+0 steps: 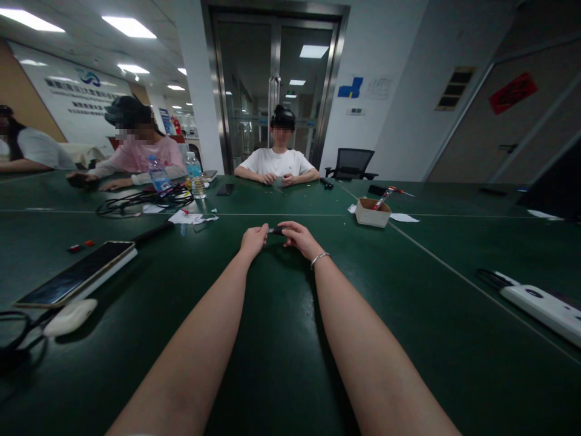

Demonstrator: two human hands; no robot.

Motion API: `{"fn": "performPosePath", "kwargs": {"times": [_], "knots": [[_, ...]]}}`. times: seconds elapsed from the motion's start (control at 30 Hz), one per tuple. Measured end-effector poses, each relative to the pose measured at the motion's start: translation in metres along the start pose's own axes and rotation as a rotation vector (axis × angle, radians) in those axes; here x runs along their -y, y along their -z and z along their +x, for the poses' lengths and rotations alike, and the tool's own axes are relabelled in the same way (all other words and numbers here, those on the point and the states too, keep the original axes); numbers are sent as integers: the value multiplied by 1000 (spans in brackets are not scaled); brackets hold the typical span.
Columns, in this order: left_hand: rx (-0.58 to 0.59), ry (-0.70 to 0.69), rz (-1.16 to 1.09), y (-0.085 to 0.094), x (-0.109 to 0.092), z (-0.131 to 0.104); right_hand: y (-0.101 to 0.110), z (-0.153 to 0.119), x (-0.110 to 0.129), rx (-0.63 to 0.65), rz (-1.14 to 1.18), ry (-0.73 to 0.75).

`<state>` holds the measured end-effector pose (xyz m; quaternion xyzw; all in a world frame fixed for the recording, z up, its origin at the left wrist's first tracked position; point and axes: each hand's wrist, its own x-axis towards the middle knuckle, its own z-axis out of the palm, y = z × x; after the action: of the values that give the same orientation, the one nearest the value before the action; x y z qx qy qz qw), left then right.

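Both of my arms reach out over the green table. Between my hands is a small black stick-like object with a silvery end; its exact kind is too small to make out. The fingertips of my left hand are closed at the silvery end. My right hand, with a silver bracelet at its wrist, pinches the black part from the other side. My fingers hide some of the object, which is held low over the tabletop.
At left lie a phone on a white box, a white rounded item, and cables near water bottles. A small box with tools stands right, a power strip nearer. Several people sit around, one opposite.
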<state>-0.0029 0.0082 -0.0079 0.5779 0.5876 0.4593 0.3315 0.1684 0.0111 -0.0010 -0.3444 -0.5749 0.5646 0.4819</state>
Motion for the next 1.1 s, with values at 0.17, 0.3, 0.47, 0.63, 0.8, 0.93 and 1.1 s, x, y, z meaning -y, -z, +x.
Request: {"fn": "performPosePath", "kwargs": {"times": [0.17, 0.3, 0.47, 0.63, 0.8, 0.93, 1.1], "knots": [[28, -26, -65, -3, 6, 4, 0, 1, 0, -18, 1, -21], [42, -42, -119, -4, 7, 5, 0, 1, 0, -15, 14, -17], [87, -49, -175, -3, 1, 0, 2, 2, -2, -22, 29, -8], [88, -34, -201, -2, -6, -5, 3, 2, -4, -22, 54, -1], [93, -44, -254, -2, -6, -5, 3, 3, -4, -40, 73, -16], [85, -96, -282, -1, -4, -4, 2, 3, -3, -44, 70, -25], [72, -170, -280, 0, -3, -5, 1, 2, -2, -57, 80, -35]]}}
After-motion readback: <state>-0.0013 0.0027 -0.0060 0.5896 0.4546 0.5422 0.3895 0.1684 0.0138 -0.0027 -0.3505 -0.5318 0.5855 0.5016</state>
